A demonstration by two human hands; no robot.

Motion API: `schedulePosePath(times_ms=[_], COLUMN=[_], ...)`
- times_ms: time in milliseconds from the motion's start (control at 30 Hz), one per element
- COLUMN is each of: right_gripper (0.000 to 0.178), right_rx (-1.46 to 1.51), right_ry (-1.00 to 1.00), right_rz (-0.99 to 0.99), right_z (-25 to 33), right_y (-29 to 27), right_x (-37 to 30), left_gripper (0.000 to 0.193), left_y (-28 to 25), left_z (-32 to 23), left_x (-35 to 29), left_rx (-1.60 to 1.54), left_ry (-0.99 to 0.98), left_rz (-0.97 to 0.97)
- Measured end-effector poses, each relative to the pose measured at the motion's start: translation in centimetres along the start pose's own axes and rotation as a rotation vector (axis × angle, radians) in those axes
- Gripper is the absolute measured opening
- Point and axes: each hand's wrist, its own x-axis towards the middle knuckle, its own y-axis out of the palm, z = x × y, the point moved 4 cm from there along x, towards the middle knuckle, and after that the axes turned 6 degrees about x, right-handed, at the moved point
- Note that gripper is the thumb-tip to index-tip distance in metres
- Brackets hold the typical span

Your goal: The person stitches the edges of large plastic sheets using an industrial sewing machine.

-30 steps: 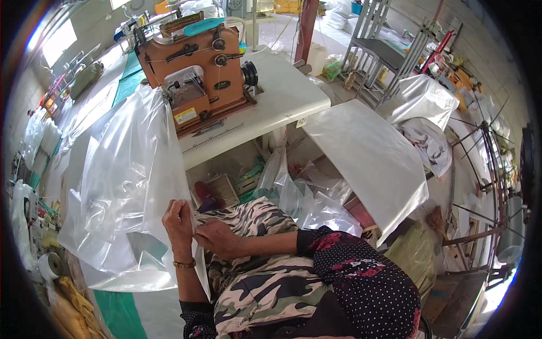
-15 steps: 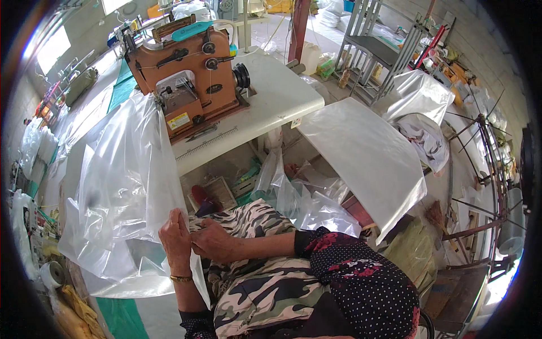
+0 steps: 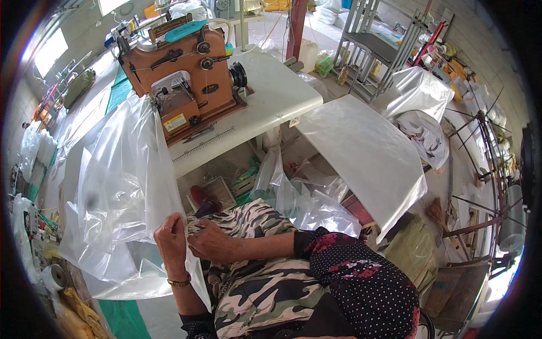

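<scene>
A large clear plastic sheet hangs from the brown sewing machine down the left side of the table. At the sheet's right edge, my left hand is closed on the plastic. My right hand sits just beside it above my lap, fingers curled and pressed together; it pinches at the same edge. One corner of the sheet drops below my hands, past my left wrist. The far upper end of the plastic lies at the machine's needle area.
The white table carries the machine, with small scissors in front of it. A stack of flat plastic sheets slopes down at the right. Crumpled plastic lies below the table. A spoked metal stand stands far right.
Both hands, still closed at the sheet's edge, have shifted slightly left and down. The rest of the scene stays nearly the same, with a slight shift of the view.
</scene>
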Motion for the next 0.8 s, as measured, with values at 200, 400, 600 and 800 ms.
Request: schedulePosePath(times_ms=[200,400,600,800], right_gripper=[0.014,0.020,0.024,0.031], right_rx=[-0.033,-0.015,0.681,1.228], right_ry=[-0.034,-0.251,0.449,-0.163], right_rz=[-0.009,0.033,-0.385,-0.113], right_z=[0.4,-1.5,-10.1,0.4], right_y=[0.7,3.0,4.6,7.4], right_x=[0.3,1.3,7.6,18.7], left_gripper=[0.008,0.007,0.004,0.008], left_y=[-0.5,-1.3,-6.4,-9.0], left_z=[0.2,1.6,-0.8,-8.4], left_x=[0.0,-2.0,1.0,5.7], left_rx=[0.016,0.033,0.241,0.531], left_ry=[-0.061,-0.126,-0.008,0.321], left_rz=[0.037,-0.105,-0.298,0.082])
